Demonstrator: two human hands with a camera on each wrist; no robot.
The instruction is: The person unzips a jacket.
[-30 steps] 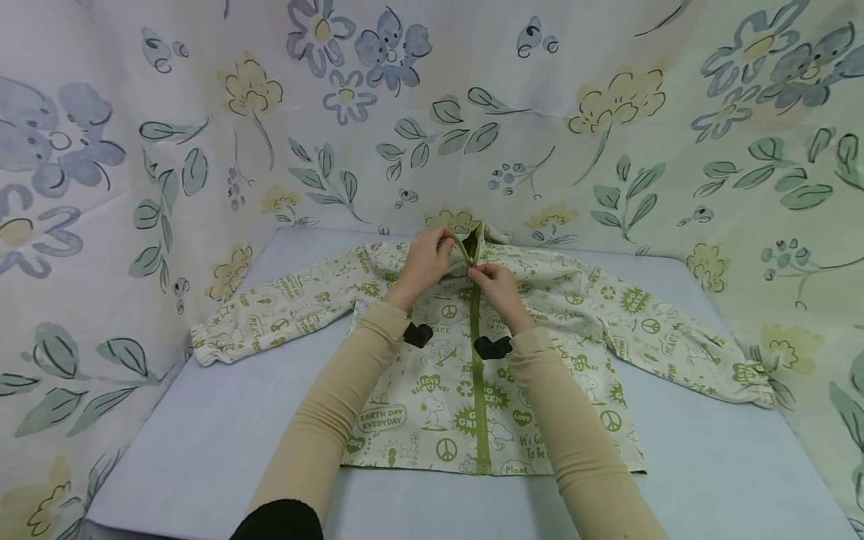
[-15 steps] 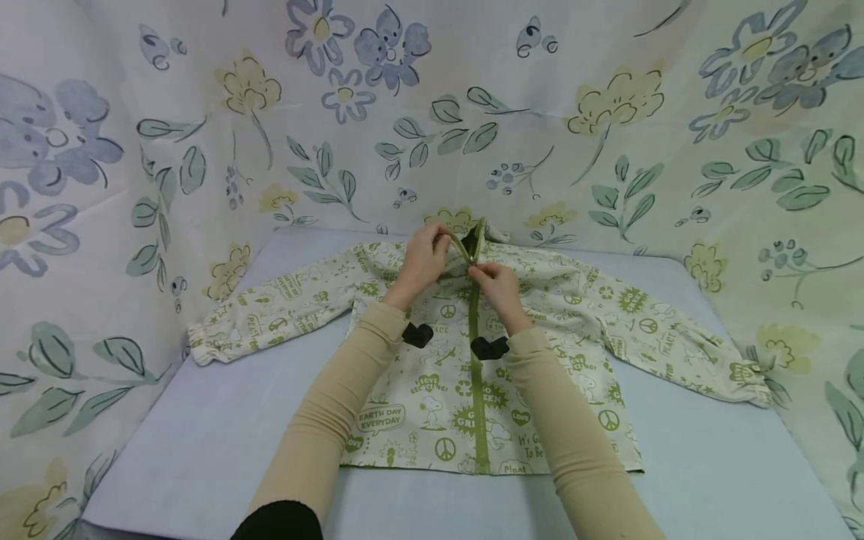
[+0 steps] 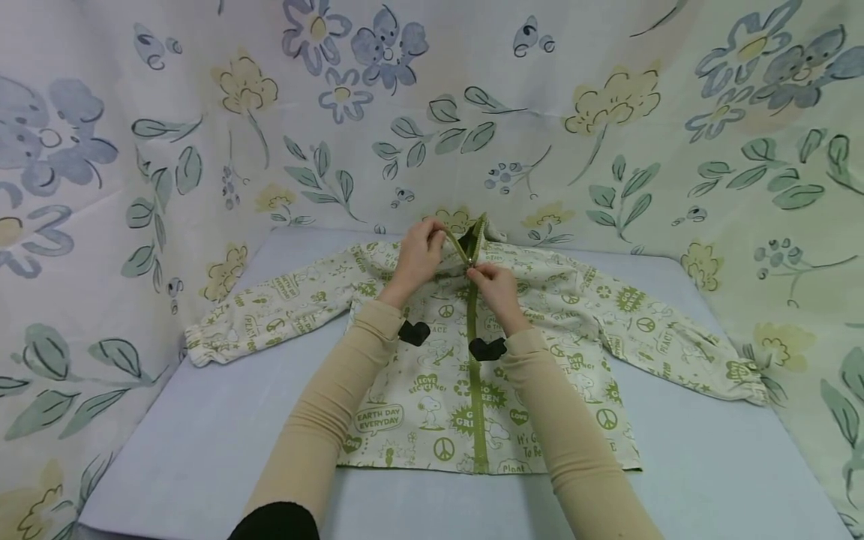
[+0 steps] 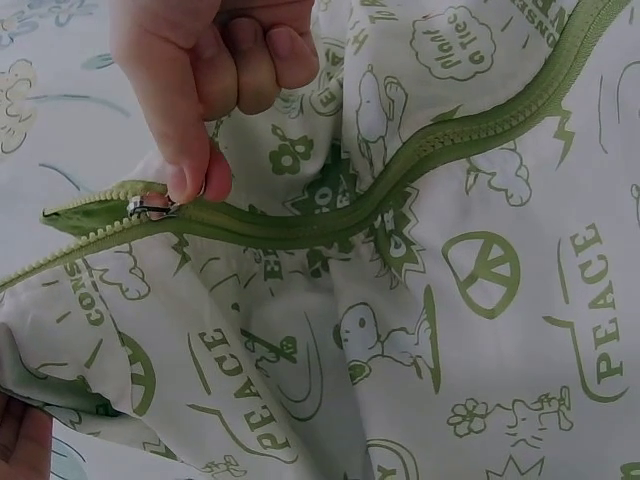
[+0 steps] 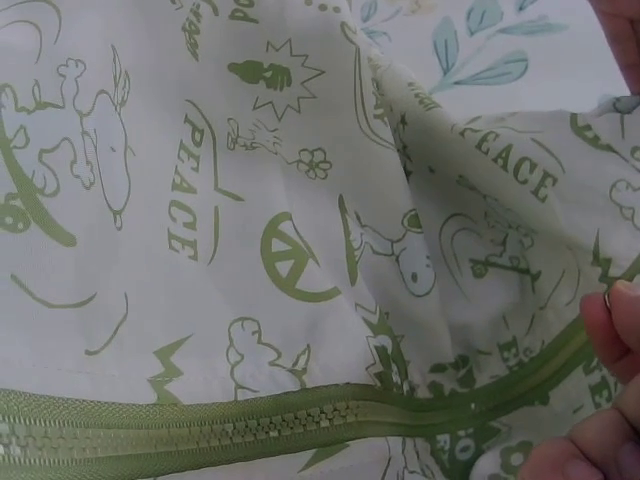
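A cream jacket with green lettering and cartoon dog prints lies front up, sleeves spread to both sides. Down its front runs a green zipper, joined below the slider and parted above it at the collar. My right hand pinches the small metal zipper pull between thumb and index finger, the other fingers curled. With my left hand I hold the collar edge on the left side, pulled up and outward. Part of that hand shows at the lower left of the left wrist view.
The jacket rests on a pale, cloth-covered table. A flower-printed curtain hangs behind and along both sides. Black patches sit near the cuffs of my beige sleeves.
My left hand has shifted slightly up and left with the collar edge, and the collar stands a little higher. The right hand stays at the zipper pull; the head view has drifted slightly.
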